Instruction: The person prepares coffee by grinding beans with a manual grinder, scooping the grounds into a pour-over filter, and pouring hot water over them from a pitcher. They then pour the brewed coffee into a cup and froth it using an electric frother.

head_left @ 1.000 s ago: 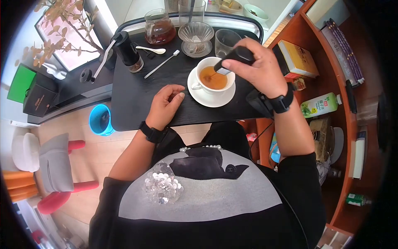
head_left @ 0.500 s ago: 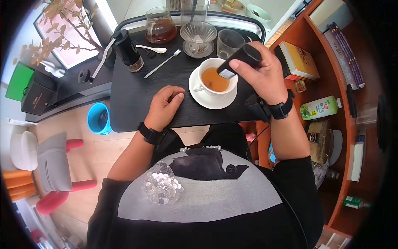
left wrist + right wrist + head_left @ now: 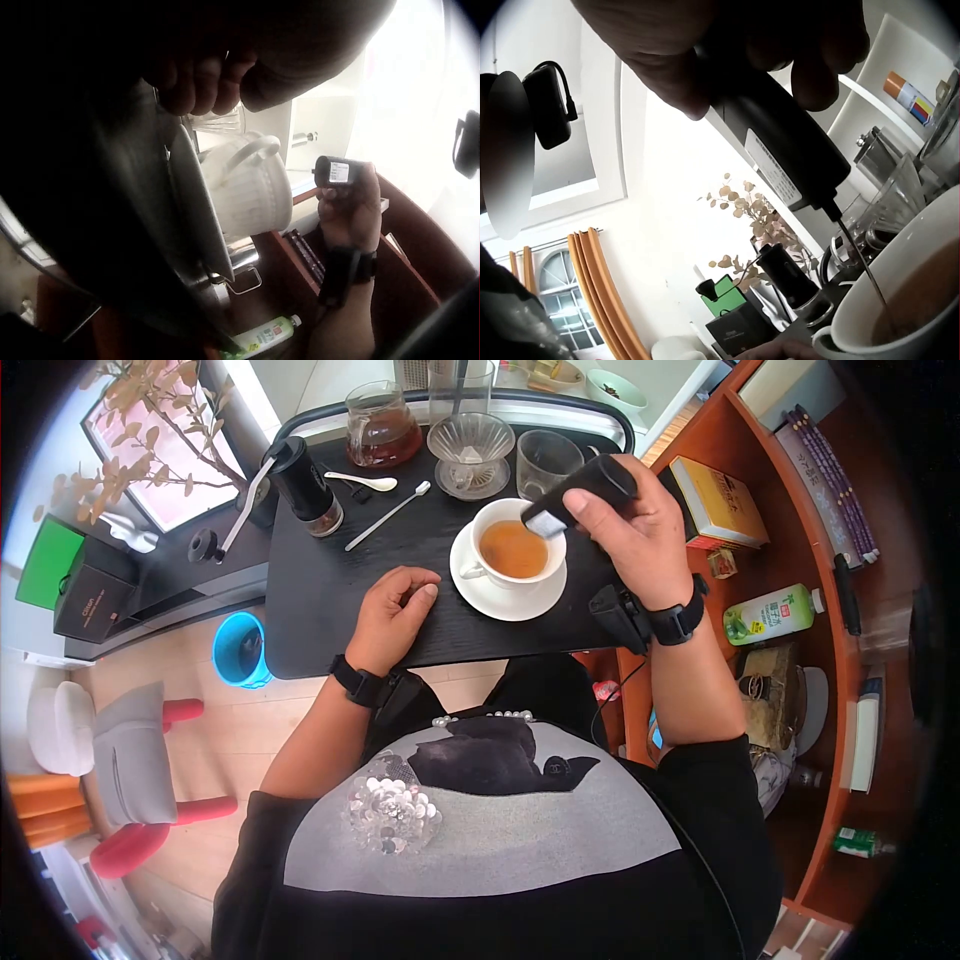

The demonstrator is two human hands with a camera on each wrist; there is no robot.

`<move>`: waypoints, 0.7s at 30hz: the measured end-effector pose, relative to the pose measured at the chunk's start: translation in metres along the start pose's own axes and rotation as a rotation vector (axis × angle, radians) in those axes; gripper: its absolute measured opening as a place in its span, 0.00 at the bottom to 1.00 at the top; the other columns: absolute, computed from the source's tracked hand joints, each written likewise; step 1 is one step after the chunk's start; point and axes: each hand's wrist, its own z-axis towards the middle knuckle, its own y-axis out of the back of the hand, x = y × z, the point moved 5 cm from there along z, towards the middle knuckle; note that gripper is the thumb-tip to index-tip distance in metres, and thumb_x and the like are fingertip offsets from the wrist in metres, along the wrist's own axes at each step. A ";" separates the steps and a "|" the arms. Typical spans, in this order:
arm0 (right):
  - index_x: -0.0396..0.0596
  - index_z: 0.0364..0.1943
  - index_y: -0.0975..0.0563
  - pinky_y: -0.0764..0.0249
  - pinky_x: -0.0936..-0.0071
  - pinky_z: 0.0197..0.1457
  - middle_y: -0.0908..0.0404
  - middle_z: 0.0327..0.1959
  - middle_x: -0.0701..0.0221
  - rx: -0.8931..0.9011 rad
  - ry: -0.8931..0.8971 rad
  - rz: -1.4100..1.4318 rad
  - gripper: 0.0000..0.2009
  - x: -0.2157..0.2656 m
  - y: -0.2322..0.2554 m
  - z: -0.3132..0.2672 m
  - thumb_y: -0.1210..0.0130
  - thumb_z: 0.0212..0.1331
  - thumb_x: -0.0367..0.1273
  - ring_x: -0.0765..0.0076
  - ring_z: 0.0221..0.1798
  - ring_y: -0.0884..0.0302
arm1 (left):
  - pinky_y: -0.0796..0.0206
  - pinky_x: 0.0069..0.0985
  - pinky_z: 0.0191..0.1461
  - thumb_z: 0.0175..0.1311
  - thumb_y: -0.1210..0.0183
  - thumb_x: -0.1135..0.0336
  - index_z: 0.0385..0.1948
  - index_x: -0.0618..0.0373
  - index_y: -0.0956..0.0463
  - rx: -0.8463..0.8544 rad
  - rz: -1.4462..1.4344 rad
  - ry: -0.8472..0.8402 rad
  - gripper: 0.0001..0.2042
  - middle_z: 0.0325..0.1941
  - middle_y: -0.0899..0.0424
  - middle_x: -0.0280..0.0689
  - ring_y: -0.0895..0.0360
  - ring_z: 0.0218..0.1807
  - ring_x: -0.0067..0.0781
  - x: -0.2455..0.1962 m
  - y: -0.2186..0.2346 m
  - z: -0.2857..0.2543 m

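Observation:
A black handheld device (image 3: 590, 493) with a white label is gripped by the right hand (image 3: 640, 535) over the white cup (image 3: 478, 526). In the right wrist view a thin metal rod (image 3: 865, 266) runs from the device (image 3: 784, 142) down to the amber liquid (image 3: 922, 296) in the cup. The cup stands on a white saucer (image 3: 510, 606). Left of the saucer, the left hand (image 3: 392, 618) rests on the black table (image 3: 320, 600), fingers loosely curled around nothing.
A white spoon (image 3: 375, 483) and a thin white stick (image 3: 385, 518) lie behind the left hand. Farther back stand a black grinder (image 3: 303, 485), a glass pot (image 3: 383, 435), a ribbed glass dripper (image 3: 470, 445) and a glass (image 3: 548, 458). Shelves (image 3: 835, 660) flank the right side.
The right hand and device have shifted slightly to the right and up from their position one second ago. The left hand has stayed in about the same place.

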 end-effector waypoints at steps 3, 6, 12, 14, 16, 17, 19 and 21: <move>0.42 0.39 0.26 0.32 0.85 0.32 0.22 0.28 0.73 -0.033 0.008 0.000 0.15 -0.001 0.001 0.002 0.38 0.49 0.33 0.84 0.29 0.28 | 0.37 0.16 0.39 0.59 0.48 0.71 0.36 0.62 0.25 0.002 0.013 0.005 0.07 0.31 0.26 0.30 0.30 0.32 0.17 -0.003 0.001 -0.001; 0.42 0.40 0.26 0.32 0.85 0.31 0.22 0.28 0.73 -0.025 0.013 -0.132 0.16 0.004 0.005 0.000 0.38 0.49 0.34 0.83 0.27 0.29 | 0.37 0.16 0.39 0.59 0.48 0.71 0.36 0.62 0.25 -0.001 0.006 -0.001 0.07 0.31 0.26 0.30 0.30 0.31 0.17 -0.002 0.000 -0.001; 0.41 0.40 0.26 0.34 0.85 0.28 0.23 0.27 0.74 0.014 -0.020 -0.071 0.16 -0.011 0.004 -0.005 0.38 0.50 0.35 0.84 0.24 0.31 | 0.37 0.15 0.39 0.59 0.48 0.72 0.36 0.62 0.25 -0.010 0.006 -0.001 0.07 0.31 0.26 0.30 0.30 0.32 0.17 -0.002 0.000 -0.001; 0.41 0.41 0.26 0.34 0.85 0.28 0.24 0.26 0.74 0.010 0.019 -0.004 0.17 -0.010 -0.001 -0.005 0.38 0.49 0.35 0.84 0.24 0.31 | 0.37 0.15 0.38 0.59 0.48 0.72 0.36 0.62 0.25 -0.007 0.004 0.004 0.07 0.31 0.26 0.30 0.30 0.32 0.17 -0.001 0.000 0.000; 0.41 0.41 0.26 0.34 0.85 0.28 0.24 0.26 0.74 0.007 0.040 -0.076 0.17 -0.008 0.001 -0.002 0.38 0.49 0.35 0.84 0.24 0.31 | 0.37 0.15 0.38 0.59 0.48 0.72 0.36 0.62 0.25 -0.009 0.003 0.013 0.07 0.31 0.26 0.30 0.30 0.32 0.17 0.001 0.000 -0.001; 0.41 0.41 0.26 0.34 0.85 0.29 0.24 0.26 0.75 0.005 0.061 -0.148 0.17 -0.006 0.002 -0.001 0.38 0.49 0.36 0.84 0.25 0.31 | 0.37 0.15 0.38 0.59 0.48 0.72 0.36 0.62 0.25 -0.006 0.007 0.009 0.07 0.31 0.26 0.30 0.30 0.32 0.17 0.001 0.000 -0.001; 0.41 0.41 0.26 0.34 0.85 0.29 0.24 0.26 0.74 0.015 0.047 -0.171 0.17 -0.008 0.007 -0.001 0.38 0.49 0.36 0.84 0.25 0.31 | 0.37 0.15 0.38 0.59 0.48 0.72 0.36 0.62 0.25 -0.004 0.012 0.007 0.07 0.31 0.26 0.30 0.30 0.32 0.17 0.001 0.001 -0.001; 0.41 0.41 0.26 0.33 0.85 0.29 0.24 0.26 0.74 0.021 0.031 -0.198 0.17 -0.007 0.008 -0.003 0.38 0.50 0.35 0.83 0.25 0.31 | 0.37 0.15 0.38 0.60 0.48 0.72 0.36 0.62 0.25 0.000 0.000 -0.002 0.07 0.30 0.26 0.30 0.30 0.32 0.17 0.000 0.001 -0.001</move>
